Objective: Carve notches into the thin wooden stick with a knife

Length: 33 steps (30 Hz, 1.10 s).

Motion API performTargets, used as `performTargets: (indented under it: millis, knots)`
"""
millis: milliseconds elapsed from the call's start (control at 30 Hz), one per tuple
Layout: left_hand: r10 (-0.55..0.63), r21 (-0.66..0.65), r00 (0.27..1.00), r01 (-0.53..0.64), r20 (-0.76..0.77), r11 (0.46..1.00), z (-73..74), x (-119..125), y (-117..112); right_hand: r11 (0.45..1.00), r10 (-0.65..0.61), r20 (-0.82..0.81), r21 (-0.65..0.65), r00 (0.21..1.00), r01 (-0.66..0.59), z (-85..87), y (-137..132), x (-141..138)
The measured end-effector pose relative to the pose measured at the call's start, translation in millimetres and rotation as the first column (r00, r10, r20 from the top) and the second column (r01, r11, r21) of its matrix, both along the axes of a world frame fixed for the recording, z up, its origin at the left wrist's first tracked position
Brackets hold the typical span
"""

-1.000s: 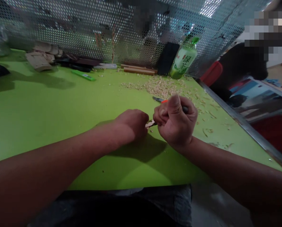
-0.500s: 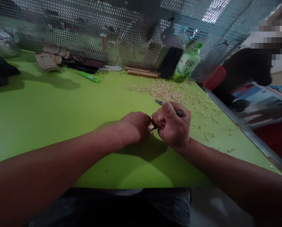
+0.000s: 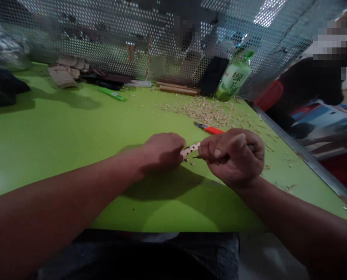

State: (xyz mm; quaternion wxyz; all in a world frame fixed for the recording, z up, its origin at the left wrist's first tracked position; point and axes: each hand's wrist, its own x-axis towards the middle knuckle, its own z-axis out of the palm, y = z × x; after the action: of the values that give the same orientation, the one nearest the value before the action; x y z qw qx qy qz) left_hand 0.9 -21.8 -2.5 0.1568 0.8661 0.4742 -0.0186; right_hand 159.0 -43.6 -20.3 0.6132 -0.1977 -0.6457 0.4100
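Note:
My left hand (image 3: 166, 152) is closed on a small pale wooden piece (image 3: 192, 148) with carved holes, which juts out to the right of its fingers. Wrapped in the fist of my right hand (image 3: 234, 157) is a carving tool (image 3: 197, 157); its thin dark tip points left, just below the wooden piece and apart from my left fingers. Most of the tool is hidden by my palm. Behind the right hand lies a red-handled craft knife (image 3: 213, 130) on the green table (image 3: 117, 128).
Wood shavings (image 3: 206, 111) are heaped behind my hands and scattered to the right. A green tea bottle (image 3: 234, 76) leans near wooden strips (image 3: 177, 88) along a perforated metal screen (image 3: 109, 42). A green box (image 3: 112, 94) and wooden blocks (image 3: 63, 74) are at the back left.
My right hand has moved right, away from the left hand, with the carving tool in it. The holed wooden piece and the knife's red handle now show.

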Motion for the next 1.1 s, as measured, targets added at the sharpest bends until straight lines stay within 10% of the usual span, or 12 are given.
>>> performTargets:
  millis: [1100]
  knots:
    - [-0.065,0.061,0.998,0.066,-0.024,0.996,-2.7,-0.9,6.2,0.997,-0.082,-0.07,0.0,0.994,0.082,-4.9,6.7,-10.4]
